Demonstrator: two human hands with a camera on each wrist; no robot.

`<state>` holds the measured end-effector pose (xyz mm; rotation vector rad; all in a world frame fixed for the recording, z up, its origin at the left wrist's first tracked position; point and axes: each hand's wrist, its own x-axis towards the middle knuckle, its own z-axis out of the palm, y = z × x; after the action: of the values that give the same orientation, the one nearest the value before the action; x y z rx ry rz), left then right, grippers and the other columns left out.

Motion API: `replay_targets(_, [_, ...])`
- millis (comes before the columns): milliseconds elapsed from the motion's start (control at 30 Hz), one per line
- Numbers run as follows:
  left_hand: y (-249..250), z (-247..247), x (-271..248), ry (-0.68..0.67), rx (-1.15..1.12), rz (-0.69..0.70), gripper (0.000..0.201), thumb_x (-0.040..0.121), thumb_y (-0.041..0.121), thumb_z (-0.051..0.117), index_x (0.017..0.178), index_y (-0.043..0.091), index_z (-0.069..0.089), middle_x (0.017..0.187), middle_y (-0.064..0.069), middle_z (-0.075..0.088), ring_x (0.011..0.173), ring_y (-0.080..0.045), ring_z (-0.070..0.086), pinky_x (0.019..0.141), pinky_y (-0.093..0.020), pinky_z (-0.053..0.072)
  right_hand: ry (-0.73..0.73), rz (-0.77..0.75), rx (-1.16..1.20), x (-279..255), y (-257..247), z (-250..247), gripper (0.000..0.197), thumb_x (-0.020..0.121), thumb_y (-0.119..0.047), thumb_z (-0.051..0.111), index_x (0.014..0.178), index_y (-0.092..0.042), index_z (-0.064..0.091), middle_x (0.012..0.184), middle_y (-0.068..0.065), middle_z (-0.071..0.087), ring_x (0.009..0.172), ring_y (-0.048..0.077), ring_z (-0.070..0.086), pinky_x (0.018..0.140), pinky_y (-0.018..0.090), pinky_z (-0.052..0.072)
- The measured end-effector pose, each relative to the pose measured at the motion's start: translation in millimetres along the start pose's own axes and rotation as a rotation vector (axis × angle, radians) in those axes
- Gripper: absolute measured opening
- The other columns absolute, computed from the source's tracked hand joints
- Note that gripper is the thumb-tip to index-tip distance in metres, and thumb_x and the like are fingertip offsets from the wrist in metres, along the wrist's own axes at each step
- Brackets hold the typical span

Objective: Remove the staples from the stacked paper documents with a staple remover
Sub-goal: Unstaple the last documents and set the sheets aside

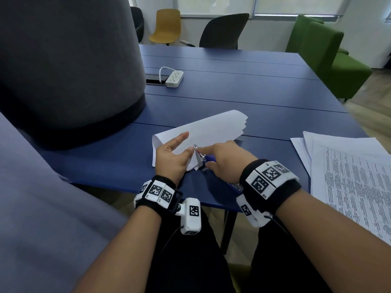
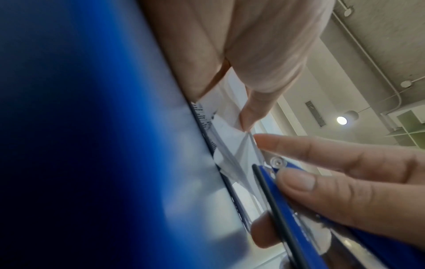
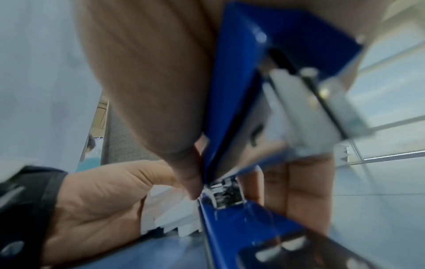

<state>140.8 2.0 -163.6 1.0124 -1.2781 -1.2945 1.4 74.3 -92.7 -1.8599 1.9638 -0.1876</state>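
Note:
A stack of white paper sheets (image 1: 207, 130) lies on the blue table (image 1: 254, 92), its near corner fanned and lifted. My left hand (image 1: 171, 155) holds that corner, the thumb (image 2: 253, 107) pressed onto the sheets (image 2: 230, 138). My right hand (image 1: 224, 159) grips a blue staple remover (image 1: 208, 158), and its metal tip meets the paper corner beside my left thumb. In the right wrist view the blue remover (image 3: 234, 91) runs between thumb and fingers toward the fanned sheet edges (image 3: 170, 218). The staple itself is too small to make out.
A pile of printed documents (image 1: 349, 176) lies at the table's right edge. A white power strip (image 1: 174, 78) sits farther back by a cable slot. A large grey rounded column (image 1: 69, 60) rises at the left. Chairs (image 1: 222, 30) stand beyond the table.

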Motion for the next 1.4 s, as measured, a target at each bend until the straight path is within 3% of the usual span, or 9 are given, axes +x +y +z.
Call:
replay_targets(200, [2,1,-1,-0.016,-0.031,-0.050,0.047,0.075,0.016,0.086,0.120,0.023,0.073,0.122,0.000,0.074,0.115,-0.020,0.070,0.105,-0.045,0.053,0.066,0.004,0.030,3,1,6,0.052,0.091,-0.037,0.044,0.140,-0.052,0.041,0.123,0.011,0.063,0.102,0.032,0.060,0.092,0.046,0.055])
replay_targets(367, [3,0,1,0.022,-0.222,-0.141,0.042,0.084,-0.005,0.077,0.120,0.016,0.070,0.114,-0.018,0.075,0.109,-0.033,0.072,0.103,-0.050,0.054,0.162,-0.086,0.166,-2,-2,1,0.035,0.101,-0.026,0.049,0.134,-0.033,0.061,0.125,0.003,0.068,0.118,0.026,0.056,0.096,0.024,0.041])
replay_targets(500, [3,-2,3,0.026,-0.321,-0.200,0.040,0.087,-0.011,0.069,0.119,0.013,0.070,0.116,-0.024,0.073,0.102,-0.035,0.071,0.102,-0.053,0.054,0.193,-0.117,0.485,-5,-1,3,0.035,0.103,-0.022,0.051,0.136,-0.027,0.062,0.090,-0.022,0.071,0.084,-0.004,0.065,0.089,0.019,0.043])
replay_targets(700, [5,-3,4,0.062,-0.398,-0.233,0.039,0.088,-0.015,0.065,0.117,0.012,0.069,0.098,-0.010,0.077,0.090,-0.025,0.072,0.091,-0.039,0.060,0.298,0.046,1.451,-8,20,-28,0.031,0.105,-0.013,0.049,0.134,-0.016,0.060,0.078,0.024,0.062,0.052,0.030,0.061,0.059,0.044,0.059])
replay_targets(800, [5,-1,5,0.056,-0.396,-0.228,0.041,0.088,-0.015,0.065,0.119,0.012,0.069,0.113,-0.017,0.073,0.096,-0.026,0.071,0.098,-0.044,0.057,0.291,0.008,1.038,-18,37,-47,0.030,0.102,-0.019,0.056,0.129,-0.028,0.065,0.086,0.008,0.072,0.067,0.023,0.067,0.083,0.045,0.060])
replay_targets(867, [4,1,5,0.050,-0.387,-0.211,0.041,0.088,-0.015,0.065,0.117,0.014,0.070,0.114,-0.017,0.073,0.096,-0.026,0.071,0.099,-0.044,0.056,0.255,-0.042,0.451,-25,37,-45,0.034,0.098,-0.025,0.061,0.130,-0.036,0.065,0.095,-0.013,0.074,0.083,0.009,0.068,0.090,0.024,0.051])
replay_targets(967, [4,1,3,0.035,-0.368,-0.180,0.042,0.088,-0.016,0.064,0.113,0.017,0.072,0.117,-0.020,0.072,0.097,-0.028,0.071,0.098,-0.045,0.056,0.171,-0.059,-0.009,-27,21,-28,0.041,0.096,-0.027,0.057,0.135,-0.039,0.060,0.129,-0.005,0.066,0.121,0.020,0.056,0.100,0.024,0.041])
replay_targets(1133, [6,-1,1,0.009,-0.337,-0.150,0.043,0.088,-0.017,0.064,0.111,0.018,0.072,0.124,-0.021,0.069,0.101,-0.030,0.071,0.094,-0.045,0.059,0.148,-0.039,-0.015,-20,8,-12,0.034,0.094,-0.024,0.050,0.123,-0.034,0.065,0.116,0.006,0.069,0.112,0.028,0.057,0.096,0.044,0.051])
replay_targets(1400, [1,-3,4,-0.002,-0.302,-0.127,0.043,0.084,-0.014,0.068,0.107,0.021,0.076,0.125,-0.021,0.070,0.114,-0.041,0.068,0.099,-0.057,0.055,0.181,-0.006,0.041,-7,10,-5,0.043,0.096,-0.030,0.051,0.138,-0.037,0.057,0.128,0.006,0.066,0.120,0.029,0.055,0.103,0.042,0.048])
